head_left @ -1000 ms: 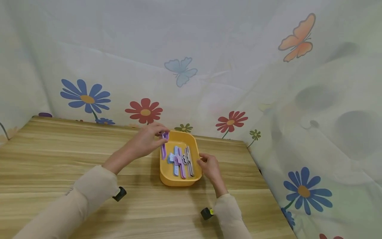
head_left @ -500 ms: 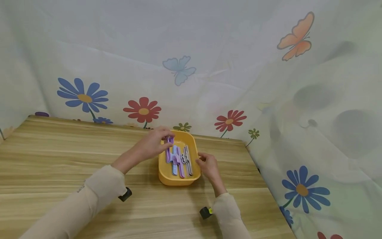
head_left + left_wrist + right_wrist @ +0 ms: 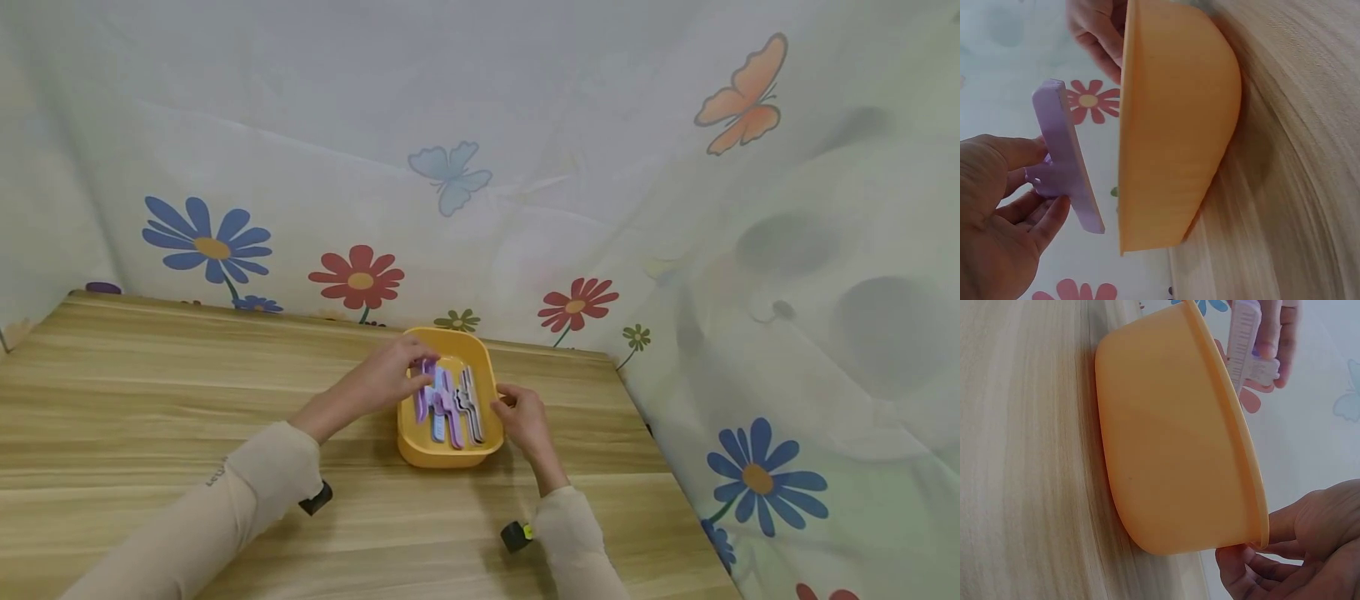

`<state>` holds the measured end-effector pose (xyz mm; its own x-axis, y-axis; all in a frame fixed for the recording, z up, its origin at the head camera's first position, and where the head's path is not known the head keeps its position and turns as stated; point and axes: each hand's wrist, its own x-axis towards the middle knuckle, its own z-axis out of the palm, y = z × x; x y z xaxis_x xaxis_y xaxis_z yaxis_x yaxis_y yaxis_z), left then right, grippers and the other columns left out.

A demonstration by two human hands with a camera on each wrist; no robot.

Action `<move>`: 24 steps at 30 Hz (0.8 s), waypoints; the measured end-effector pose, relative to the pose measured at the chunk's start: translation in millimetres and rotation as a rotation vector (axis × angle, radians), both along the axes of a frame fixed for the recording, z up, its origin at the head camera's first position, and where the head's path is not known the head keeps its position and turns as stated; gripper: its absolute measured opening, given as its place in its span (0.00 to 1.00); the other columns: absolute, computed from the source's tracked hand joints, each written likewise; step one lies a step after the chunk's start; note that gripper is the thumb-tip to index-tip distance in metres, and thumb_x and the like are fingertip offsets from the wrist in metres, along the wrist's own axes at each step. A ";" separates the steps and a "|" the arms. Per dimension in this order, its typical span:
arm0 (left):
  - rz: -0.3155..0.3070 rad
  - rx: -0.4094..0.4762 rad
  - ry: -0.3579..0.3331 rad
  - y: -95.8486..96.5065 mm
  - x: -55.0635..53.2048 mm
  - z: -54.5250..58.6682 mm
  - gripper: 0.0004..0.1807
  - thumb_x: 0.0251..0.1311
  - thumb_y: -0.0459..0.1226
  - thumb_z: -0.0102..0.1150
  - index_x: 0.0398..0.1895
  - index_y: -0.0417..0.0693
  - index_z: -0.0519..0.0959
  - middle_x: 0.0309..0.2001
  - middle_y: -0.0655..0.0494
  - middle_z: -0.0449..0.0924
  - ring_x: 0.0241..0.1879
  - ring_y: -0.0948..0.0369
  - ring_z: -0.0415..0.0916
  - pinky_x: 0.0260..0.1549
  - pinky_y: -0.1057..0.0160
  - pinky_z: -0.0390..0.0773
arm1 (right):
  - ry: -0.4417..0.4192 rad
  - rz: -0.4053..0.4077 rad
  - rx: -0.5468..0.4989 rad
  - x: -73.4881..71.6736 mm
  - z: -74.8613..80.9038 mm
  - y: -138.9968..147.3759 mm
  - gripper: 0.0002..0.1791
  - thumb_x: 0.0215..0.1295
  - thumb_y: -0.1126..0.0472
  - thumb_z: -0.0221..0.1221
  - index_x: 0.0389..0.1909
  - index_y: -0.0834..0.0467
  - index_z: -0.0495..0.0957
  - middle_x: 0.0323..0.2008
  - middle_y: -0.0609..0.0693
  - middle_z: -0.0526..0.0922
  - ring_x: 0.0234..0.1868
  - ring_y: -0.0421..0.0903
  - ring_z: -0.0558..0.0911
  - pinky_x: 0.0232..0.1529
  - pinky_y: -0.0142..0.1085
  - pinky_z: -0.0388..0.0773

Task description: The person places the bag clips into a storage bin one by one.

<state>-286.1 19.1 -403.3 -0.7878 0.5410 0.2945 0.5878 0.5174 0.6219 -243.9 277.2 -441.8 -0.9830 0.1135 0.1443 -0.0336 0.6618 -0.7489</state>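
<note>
My left hand (image 3: 386,379) pinches a purple bag clip (image 3: 1063,150) by its handle between thumb and fingers. In the left wrist view the clip's long bar is held just above the rim of a yellow plastic tub (image 3: 1172,125). My right hand (image 3: 527,419) grips the tub's right rim, the thumb and fingers on either side of it. Inside the tub, side by side, lie a light blue bag clip (image 3: 438,431), another purple clip (image 3: 454,423) and grey-and-black clips (image 3: 472,408). My left fingers partly cover the held clip in the head view.
The tub stands on a wood-grain table (image 3: 187,392), close to its back edge. Behind and to the right hangs a pale cloth (image 3: 300,150) printed with flowers and butterflies. Black wrist devices (image 3: 317,498) sit under both sleeves.
My left hand has moved right and toward me with the purple bag clip, from the tub's far left corner to over the row of clips. The right hand keeps its grip.
</note>
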 end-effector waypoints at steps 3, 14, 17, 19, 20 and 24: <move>0.009 -0.016 -0.010 0.3 -1.1 -5.2 0.20 0.67 0.36 0.69 0.59 0.39 0.82 0.54 0.47 0.80 0.52 0.50 0.77 0.57 0.50 0.80 | 0.015 0.009 0.004 0.1 -0.8 0.3 0.18 0.65 0.72 0.64 0.55 0.73 0.82 0.31 0.58 0.83 0.30 0.44 0.77 0.28 0.30 0.75; 0.030 -0.077 -0.039 -0.6 -4.2 -15.6 0.20 0.67 0.37 0.68 0.60 0.41 0.82 0.55 0.47 0.80 0.54 0.51 0.76 0.62 0.47 0.76 | 0.013 0.007 -0.003 0.2 1.0 -1.6 0.18 0.66 0.72 0.63 0.55 0.73 0.82 0.30 0.57 0.82 0.30 0.44 0.76 0.28 0.32 0.75; 0.028 -0.080 -0.029 -1.2 -4.8 -17.8 0.20 0.66 0.36 0.69 0.59 0.40 0.82 0.55 0.47 0.80 0.54 0.51 0.76 0.61 0.47 0.77 | 0.017 0.012 -0.003 -0.3 0.5 -0.8 0.18 0.65 0.72 0.63 0.55 0.73 0.82 0.30 0.56 0.82 0.29 0.44 0.76 0.27 0.31 0.74; 0.028 -0.079 -0.022 -1.4 -5.1 -19.1 0.20 0.66 0.36 0.69 0.59 0.40 0.83 0.54 0.48 0.81 0.51 0.52 0.76 0.59 0.48 0.78 | 0.017 0.012 -0.006 -0.4 0.3 -0.3 0.18 0.65 0.73 0.63 0.55 0.73 0.82 0.30 0.57 0.82 0.29 0.44 0.76 0.27 0.31 0.74; 0.028 -0.080 -0.019 -1.5 -5.5 -20.0 0.20 0.65 0.36 0.70 0.59 0.40 0.83 0.53 0.48 0.81 0.50 0.52 0.76 0.58 0.49 0.79 | 0.016 0.012 -0.007 -0.4 0.2 -0.2 0.18 0.65 0.73 0.63 0.55 0.73 0.82 0.30 0.57 0.82 0.29 0.44 0.76 0.27 0.31 0.74; 0.029 -0.094 -0.010 -1.5 -6.6 -22.4 0.20 0.65 0.35 0.70 0.59 0.41 0.83 0.53 0.48 0.81 0.48 0.54 0.76 0.56 0.50 0.80 | 0.014 0.010 -0.012 0.3 0.6 0.0 0.18 0.65 0.73 0.63 0.55 0.74 0.81 0.30 0.58 0.82 0.29 0.44 0.76 0.27 0.31 0.74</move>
<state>-292.6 17.5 -425.7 -0.8060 0.5430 0.2356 0.5658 0.5900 0.5760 -243.6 277.2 -441.2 -0.9820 0.1053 0.1569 -0.0509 0.6521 -0.7564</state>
